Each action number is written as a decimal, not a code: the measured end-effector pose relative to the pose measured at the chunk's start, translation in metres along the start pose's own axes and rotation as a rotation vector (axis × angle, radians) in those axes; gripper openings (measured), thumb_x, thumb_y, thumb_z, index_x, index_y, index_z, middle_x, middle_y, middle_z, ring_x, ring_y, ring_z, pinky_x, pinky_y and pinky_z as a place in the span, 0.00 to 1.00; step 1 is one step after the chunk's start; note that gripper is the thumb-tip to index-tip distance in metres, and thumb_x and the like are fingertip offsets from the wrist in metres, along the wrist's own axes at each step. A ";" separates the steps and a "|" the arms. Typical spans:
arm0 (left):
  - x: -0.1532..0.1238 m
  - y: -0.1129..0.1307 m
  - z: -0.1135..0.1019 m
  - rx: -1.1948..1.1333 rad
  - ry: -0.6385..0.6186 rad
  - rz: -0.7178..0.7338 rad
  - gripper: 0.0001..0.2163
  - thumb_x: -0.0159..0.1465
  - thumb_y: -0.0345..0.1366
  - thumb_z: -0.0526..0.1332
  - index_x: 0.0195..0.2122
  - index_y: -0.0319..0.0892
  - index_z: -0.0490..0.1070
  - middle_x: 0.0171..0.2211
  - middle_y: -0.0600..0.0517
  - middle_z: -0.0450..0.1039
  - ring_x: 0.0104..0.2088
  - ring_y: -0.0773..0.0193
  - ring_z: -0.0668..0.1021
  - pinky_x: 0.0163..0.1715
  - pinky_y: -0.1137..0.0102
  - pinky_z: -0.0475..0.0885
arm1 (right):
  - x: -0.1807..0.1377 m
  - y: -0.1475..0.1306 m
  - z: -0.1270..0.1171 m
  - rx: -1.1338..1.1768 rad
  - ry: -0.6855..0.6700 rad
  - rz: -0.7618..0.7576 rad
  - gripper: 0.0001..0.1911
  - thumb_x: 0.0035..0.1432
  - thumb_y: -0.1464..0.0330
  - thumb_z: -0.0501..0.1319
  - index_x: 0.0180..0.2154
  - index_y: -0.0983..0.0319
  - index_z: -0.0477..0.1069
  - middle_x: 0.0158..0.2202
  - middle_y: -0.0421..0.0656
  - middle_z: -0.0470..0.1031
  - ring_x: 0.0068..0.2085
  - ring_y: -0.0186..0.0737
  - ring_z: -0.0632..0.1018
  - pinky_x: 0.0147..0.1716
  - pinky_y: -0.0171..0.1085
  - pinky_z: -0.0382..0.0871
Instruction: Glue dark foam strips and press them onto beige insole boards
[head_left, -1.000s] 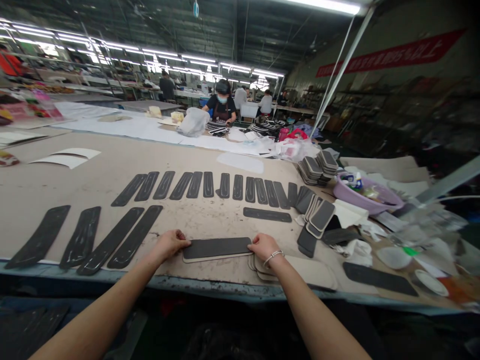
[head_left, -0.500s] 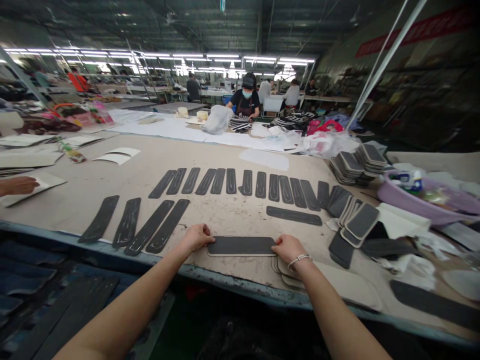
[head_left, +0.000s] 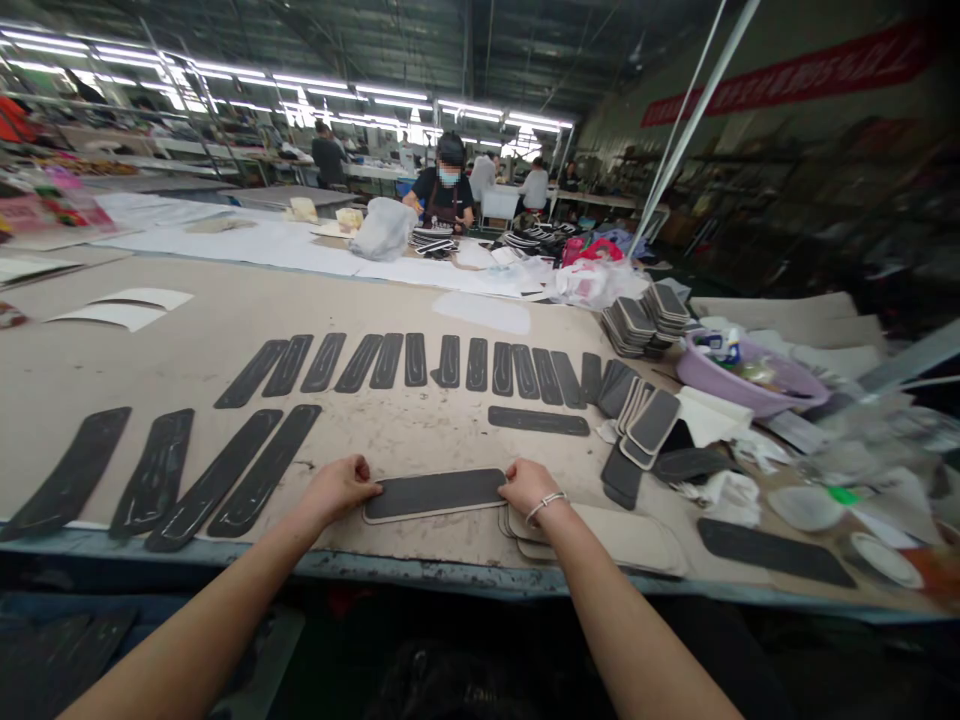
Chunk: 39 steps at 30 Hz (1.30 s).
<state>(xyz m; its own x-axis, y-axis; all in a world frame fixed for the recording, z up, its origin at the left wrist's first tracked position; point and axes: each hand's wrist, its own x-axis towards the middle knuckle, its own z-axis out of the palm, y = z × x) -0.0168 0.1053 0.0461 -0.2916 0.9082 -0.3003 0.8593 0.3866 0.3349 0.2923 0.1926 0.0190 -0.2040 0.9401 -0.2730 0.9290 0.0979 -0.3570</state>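
A long dark grey panel with rounded corners and a pale rim point(head_left: 436, 493) lies between my hands near the table's front edge. My left hand point(head_left: 343, 487) pinches its left end, and my right hand point(head_left: 526, 484), wearing a bracelet at the wrist, pinches its upper right corner. Beside my right wrist rests a pile of beige rounded panels point(head_left: 622, 538), partly covered by the forearm. Beyond my hands, a row of dark strips with glossy streaks point(head_left: 386, 360) spans the table. One dark strip point(head_left: 538, 421) lies crosswise, and larger strips point(head_left: 266, 470) lie to the left.
Stacked dark panels point(head_left: 651, 425) and a purple basin point(head_left: 750, 380) of odds and ends stand on the right. Farther back are more stacks point(head_left: 630, 325) and plastic bags point(head_left: 381, 230). A masked person point(head_left: 442, 195) works across the table point(head_left: 360, 290).
The view has swung to the right, so the things on the table appear farther left. Both hands keep hold of the panel's ends, and it now looks slightly tilted.
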 end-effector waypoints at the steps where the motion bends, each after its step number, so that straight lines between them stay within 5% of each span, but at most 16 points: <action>1: -0.001 0.000 0.000 0.018 0.005 0.000 0.12 0.48 0.44 0.62 0.28 0.42 0.65 0.27 0.51 0.73 0.30 0.60 0.74 0.26 0.72 0.59 | -0.001 -0.001 0.000 -0.003 -0.001 -0.001 0.07 0.42 0.68 0.63 0.29 0.60 0.72 0.31 0.44 0.77 0.35 0.42 0.76 0.29 0.34 0.61; 11: -0.022 0.003 0.013 0.131 0.056 -0.055 0.17 0.52 0.46 0.60 0.39 0.40 0.70 0.39 0.43 0.73 0.40 0.55 0.75 0.36 0.68 0.65 | -0.005 -0.008 -0.004 -0.078 -0.029 -0.018 0.10 0.46 0.69 0.61 0.34 0.62 0.71 0.34 0.48 0.76 0.38 0.45 0.76 0.33 0.36 0.62; 18: -0.019 0.003 0.018 0.058 0.083 -0.074 0.12 0.48 0.38 0.63 0.33 0.41 0.68 0.34 0.46 0.74 0.36 0.56 0.76 0.32 0.69 0.65 | -0.006 -0.015 -0.010 -0.129 -0.009 -0.005 0.11 0.49 0.66 0.60 0.37 0.59 0.70 0.36 0.47 0.76 0.40 0.47 0.76 0.33 0.37 0.63; 24: -0.003 0.009 0.024 -0.043 0.191 -0.037 0.17 0.53 0.35 0.60 0.44 0.39 0.64 0.31 0.51 0.73 0.31 0.64 0.76 0.29 0.73 0.66 | 0.005 -0.012 -0.015 -0.115 0.035 0.015 0.11 0.51 0.63 0.58 0.38 0.58 0.68 0.37 0.45 0.76 0.42 0.46 0.75 0.34 0.37 0.63; 27: -0.005 0.011 0.029 -0.055 0.254 0.065 0.18 0.56 0.33 0.58 0.49 0.40 0.64 0.39 0.48 0.71 0.39 0.62 0.75 0.38 0.69 0.68 | 0.007 -0.010 -0.014 -0.115 0.044 0.020 0.11 0.51 0.63 0.58 0.38 0.58 0.68 0.35 0.45 0.76 0.40 0.46 0.76 0.33 0.37 0.63; 33: -0.015 -0.016 0.048 -0.058 0.420 0.609 0.10 0.62 0.37 0.55 0.38 0.43 0.74 0.43 0.47 0.71 0.44 0.60 0.73 0.48 0.64 0.67 | 0.009 -0.007 -0.010 -0.122 0.050 0.001 0.09 0.51 0.62 0.59 0.36 0.58 0.68 0.34 0.44 0.76 0.38 0.44 0.76 0.32 0.36 0.61; 39: -0.017 -0.026 0.050 -0.071 0.476 0.742 0.10 0.63 0.37 0.55 0.38 0.44 0.76 0.39 0.47 0.73 0.43 0.61 0.73 0.46 0.64 0.69 | 0.013 -0.005 -0.008 -0.123 0.054 -0.020 0.07 0.50 0.63 0.60 0.33 0.59 0.69 0.31 0.43 0.76 0.36 0.42 0.75 0.30 0.35 0.60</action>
<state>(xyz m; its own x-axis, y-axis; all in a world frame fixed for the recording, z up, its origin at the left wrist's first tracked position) -0.0131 0.0715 -0.0019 0.1736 0.8930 0.4152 0.8730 -0.3347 0.3549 0.2876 0.2073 0.0238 -0.2093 0.9533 -0.2175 0.9563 0.1532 -0.2489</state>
